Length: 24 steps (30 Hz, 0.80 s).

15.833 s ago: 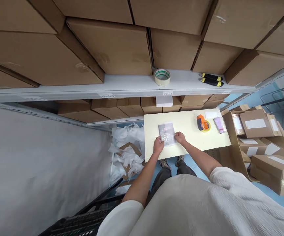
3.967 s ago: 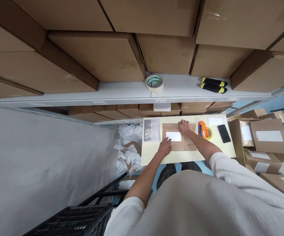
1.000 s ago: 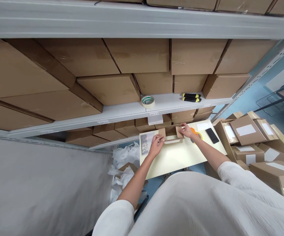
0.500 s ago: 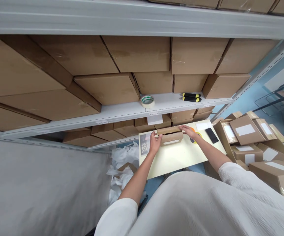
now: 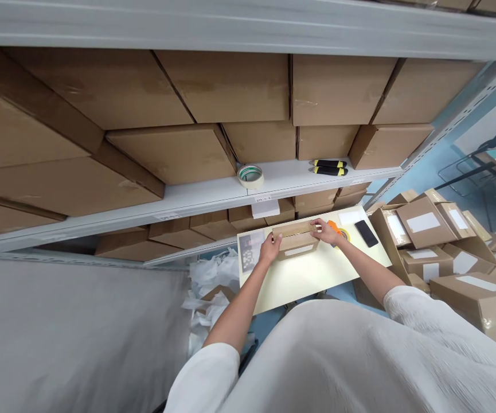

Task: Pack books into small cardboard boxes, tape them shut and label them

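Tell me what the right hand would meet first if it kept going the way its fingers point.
The right hand points leftward onto the small cardboard box, which it already touches at its right end. Beyond the box, the left hand would probably come next; depth is hard to judge.

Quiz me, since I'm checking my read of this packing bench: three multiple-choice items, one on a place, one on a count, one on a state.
1. Where does the tape roll lie?
A on the shelf
B on the floor
C on the table

2. How many black-and-yellow knives lie on the shelf?
A one
B two
C four

3. How is the small box held?
A one hand only
B both hands at its ends
C untouched

Answers: 1 A, it sits on the white shelf; 2 B, a pair side by side; 3 B, left hand and right hand grip it.
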Each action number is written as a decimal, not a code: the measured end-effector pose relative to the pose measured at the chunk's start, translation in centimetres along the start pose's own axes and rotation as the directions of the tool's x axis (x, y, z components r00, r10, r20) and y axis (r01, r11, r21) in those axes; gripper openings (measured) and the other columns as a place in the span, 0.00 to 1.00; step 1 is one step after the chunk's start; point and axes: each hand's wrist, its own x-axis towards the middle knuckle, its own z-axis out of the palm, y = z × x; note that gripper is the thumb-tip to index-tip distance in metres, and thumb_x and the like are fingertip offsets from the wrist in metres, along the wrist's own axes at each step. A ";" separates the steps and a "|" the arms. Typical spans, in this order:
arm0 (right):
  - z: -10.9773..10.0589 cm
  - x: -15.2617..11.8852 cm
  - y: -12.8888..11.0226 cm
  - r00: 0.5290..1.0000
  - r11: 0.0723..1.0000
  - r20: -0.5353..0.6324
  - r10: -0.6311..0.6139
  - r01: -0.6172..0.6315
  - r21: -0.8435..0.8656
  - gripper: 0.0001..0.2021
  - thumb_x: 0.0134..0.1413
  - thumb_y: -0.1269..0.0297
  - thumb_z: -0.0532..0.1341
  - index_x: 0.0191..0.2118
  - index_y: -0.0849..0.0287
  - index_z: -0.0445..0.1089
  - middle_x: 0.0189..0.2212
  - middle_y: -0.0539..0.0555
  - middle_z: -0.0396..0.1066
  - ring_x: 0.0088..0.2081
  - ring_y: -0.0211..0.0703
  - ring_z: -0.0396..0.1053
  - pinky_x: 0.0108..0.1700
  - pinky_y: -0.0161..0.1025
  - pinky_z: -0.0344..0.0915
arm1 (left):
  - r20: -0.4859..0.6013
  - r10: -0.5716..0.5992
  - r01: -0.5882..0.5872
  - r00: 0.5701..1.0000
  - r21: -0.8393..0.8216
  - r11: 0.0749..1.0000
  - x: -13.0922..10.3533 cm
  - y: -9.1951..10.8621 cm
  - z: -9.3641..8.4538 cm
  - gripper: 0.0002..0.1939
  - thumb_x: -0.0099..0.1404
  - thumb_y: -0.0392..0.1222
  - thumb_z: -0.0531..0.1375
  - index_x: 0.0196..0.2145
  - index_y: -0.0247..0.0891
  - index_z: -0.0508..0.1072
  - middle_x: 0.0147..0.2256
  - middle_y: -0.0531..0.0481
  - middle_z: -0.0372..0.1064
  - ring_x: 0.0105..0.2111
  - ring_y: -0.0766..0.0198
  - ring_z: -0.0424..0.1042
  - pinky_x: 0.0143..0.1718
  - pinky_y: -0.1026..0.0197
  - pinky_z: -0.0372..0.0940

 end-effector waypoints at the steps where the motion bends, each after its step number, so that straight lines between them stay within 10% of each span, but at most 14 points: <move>1: 0.1 0.0 0.1 1.000 1.000 -0.016 -0.011 0.011 0.001 0.21 0.55 0.62 0.70 0.54 0.50 0.70 0.62 0.57 0.69 0.57 0.49 0.72 0.55 0.45 0.75 | -0.007 0.018 -0.018 1.000 -0.026 0.999 0.0 0.0 0.1 0.26 0.76 0.59 0.58 0.62 0.42 0.74 0.56 0.39 0.80 0.54 0.47 0.79 0.57 0.51 0.70; 12: -1.0 0.1 0.6 0.996 0.997 -0.093 -0.015 0.008 -0.073 0.20 0.55 0.66 0.65 0.54 0.51 0.69 0.61 0.57 0.71 0.59 0.50 0.72 0.61 0.50 0.73 | -0.036 0.087 -0.091 0.996 -0.132 0.987 0.3 0.2 2.5 0.27 0.76 0.55 0.59 0.66 0.39 0.72 0.57 0.39 0.80 0.49 0.50 0.81 0.55 0.52 0.71; 24: 1.7 1.0 0.8 0.995 0.996 -0.088 -0.048 0.041 -0.082 0.21 0.52 0.66 0.63 0.54 0.50 0.67 0.62 0.56 0.67 0.62 0.50 0.68 0.62 0.49 0.71 | -0.066 0.111 -0.120 0.992 -0.150 0.981 0.7 -1.9 1.3 0.35 0.76 0.60 0.60 0.72 0.39 0.66 0.58 0.38 0.78 0.49 0.51 0.80 0.56 0.50 0.71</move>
